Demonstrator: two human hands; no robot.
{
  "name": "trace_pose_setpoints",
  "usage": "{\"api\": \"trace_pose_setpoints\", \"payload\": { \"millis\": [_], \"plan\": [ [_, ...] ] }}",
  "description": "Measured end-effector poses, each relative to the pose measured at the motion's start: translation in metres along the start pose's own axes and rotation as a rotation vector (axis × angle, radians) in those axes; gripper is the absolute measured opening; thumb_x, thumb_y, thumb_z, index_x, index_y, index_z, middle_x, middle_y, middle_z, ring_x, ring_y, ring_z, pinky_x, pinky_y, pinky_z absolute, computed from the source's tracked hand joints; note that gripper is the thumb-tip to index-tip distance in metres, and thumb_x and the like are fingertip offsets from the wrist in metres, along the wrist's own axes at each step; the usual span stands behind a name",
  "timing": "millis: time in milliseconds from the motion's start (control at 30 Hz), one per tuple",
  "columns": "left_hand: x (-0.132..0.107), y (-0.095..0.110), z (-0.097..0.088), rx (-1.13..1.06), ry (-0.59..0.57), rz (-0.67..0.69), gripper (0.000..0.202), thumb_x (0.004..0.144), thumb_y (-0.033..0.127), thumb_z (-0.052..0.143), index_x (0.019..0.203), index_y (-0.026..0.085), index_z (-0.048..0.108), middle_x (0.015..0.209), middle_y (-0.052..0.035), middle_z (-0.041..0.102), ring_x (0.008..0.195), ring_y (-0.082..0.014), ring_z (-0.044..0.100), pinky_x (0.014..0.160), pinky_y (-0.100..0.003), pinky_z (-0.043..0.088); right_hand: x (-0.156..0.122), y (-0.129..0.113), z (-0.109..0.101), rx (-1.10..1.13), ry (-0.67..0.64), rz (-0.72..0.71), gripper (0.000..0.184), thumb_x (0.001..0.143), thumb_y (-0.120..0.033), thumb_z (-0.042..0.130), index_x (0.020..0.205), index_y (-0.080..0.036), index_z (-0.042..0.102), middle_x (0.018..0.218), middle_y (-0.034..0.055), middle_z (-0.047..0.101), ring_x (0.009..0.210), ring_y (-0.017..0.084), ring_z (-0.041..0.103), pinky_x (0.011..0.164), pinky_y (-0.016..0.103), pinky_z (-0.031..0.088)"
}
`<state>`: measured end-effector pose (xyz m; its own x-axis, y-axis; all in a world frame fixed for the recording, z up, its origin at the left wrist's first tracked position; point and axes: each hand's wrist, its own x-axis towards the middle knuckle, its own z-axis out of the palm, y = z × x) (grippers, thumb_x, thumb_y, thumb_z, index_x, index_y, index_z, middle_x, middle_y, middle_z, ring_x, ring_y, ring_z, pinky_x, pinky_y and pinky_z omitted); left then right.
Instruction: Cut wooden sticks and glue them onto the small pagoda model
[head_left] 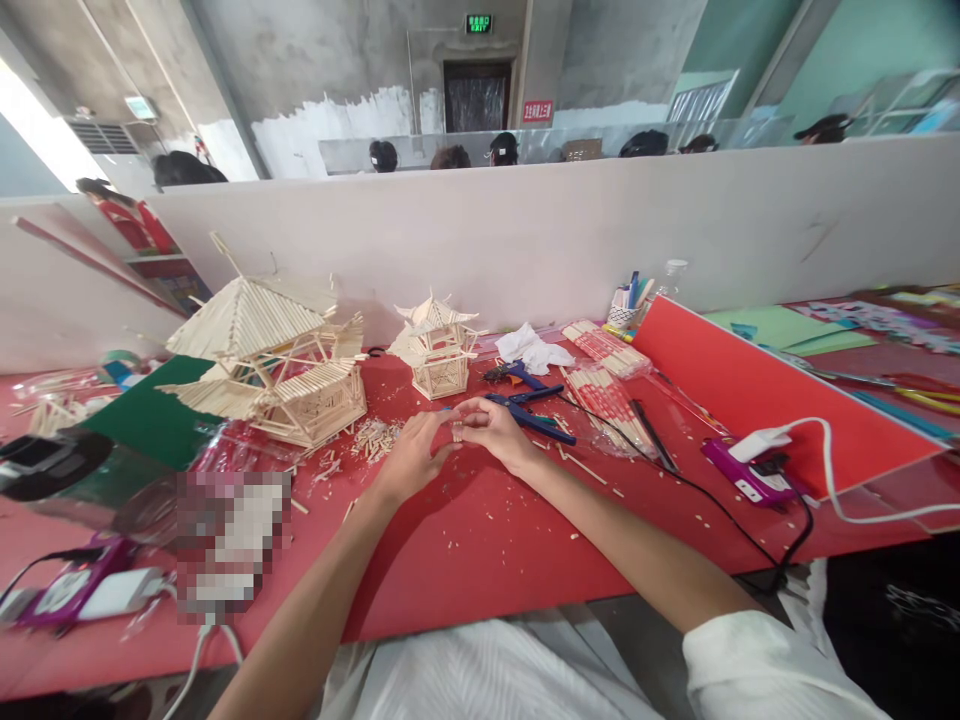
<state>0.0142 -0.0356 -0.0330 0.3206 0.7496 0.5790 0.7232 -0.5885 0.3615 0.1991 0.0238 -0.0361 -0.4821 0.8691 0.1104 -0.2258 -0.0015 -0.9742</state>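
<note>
My left hand [411,455] and my right hand [491,428] meet over the red table [480,540], fingertips pinched together on a small bundle of short wooden sticks [457,430]. Just beyond them stands a small stick pavilion model [437,350]. A larger stick pavilion model [270,365] stands to the left. Loose stick offcuts [371,438] lie scattered by my left hand. A blue glue gun [529,395] lies right behind my right hand.
Packs of chopsticks [611,385] and crumpled tissue [531,348] lie at the back right. A purple power strip [750,472] with a white plug and black cable sits right; another sits at the left [71,592]. A red board [765,385], a pen cup [626,305], a white partition [525,225] with people behind.
</note>
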Motion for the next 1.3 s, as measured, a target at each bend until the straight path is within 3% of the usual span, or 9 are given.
{"api": "trace_pose_setpoints", "payload": {
  "millis": [333, 667, 1300],
  "plan": [
    [0.0014, 0.001, -0.0012, -0.001, -0.015, -0.004, 0.04, 0.094, 0.027, 0.067, 0.132, 0.025, 0.053, 0.121, -0.0092, 0.069, 0.11, -0.027, 0.066, 0.096, -0.045, 0.052, -0.0027, -0.0031, 0.0019, 0.056, -0.045, 0.033, 0.046, 0.065, -0.032, 0.088, 0.102, -0.022, 0.063, 0.089, 0.0025, 0.075, 0.085, 0.02, 0.073, 0.078, 0.033, 0.057],
    [0.0012, 0.0018, -0.0004, 0.01, -0.011, 0.0, 0.041, 0.093, 0.027, 0.069, 0.131, 0.024, 0.054, 0.123, -0.0084, 0.07, 0.113, -0.0273, 0.065, 0.097, -0.045, 0.051, -0.001, -0.0013, 0.0023, 0.001, -0.004, 0.003, 0.046, 0.062, -0.033, 0.091, 0.098, -0.021, 0.065, 0.076, -0.003, 0.067, 0.072, 0.014, 0.064, 0.068, 0.027, 0.052],
    [0.0016, 0.0039, -0.003, 0.007, -0.008, -0.015, 0.04, 0.094, 0.026, 0.065, 0.133, 0.025, 0.054, 0.123, -0.0088, 0.07, 0.114, -0.0265, 0.065, 0.097, -0.045, 0.052, -0.0027, -0.0032, 0.0024, 0.072, -0.043, 0.034, 0.046, 0.063, -0.033, 0.09, 0.099, -0.022, 0.063, 0.086, 0.0002, 0.072, 0.082, 0.018, 0.07, 0.077, 0.032, 0.056]
  ]
}}
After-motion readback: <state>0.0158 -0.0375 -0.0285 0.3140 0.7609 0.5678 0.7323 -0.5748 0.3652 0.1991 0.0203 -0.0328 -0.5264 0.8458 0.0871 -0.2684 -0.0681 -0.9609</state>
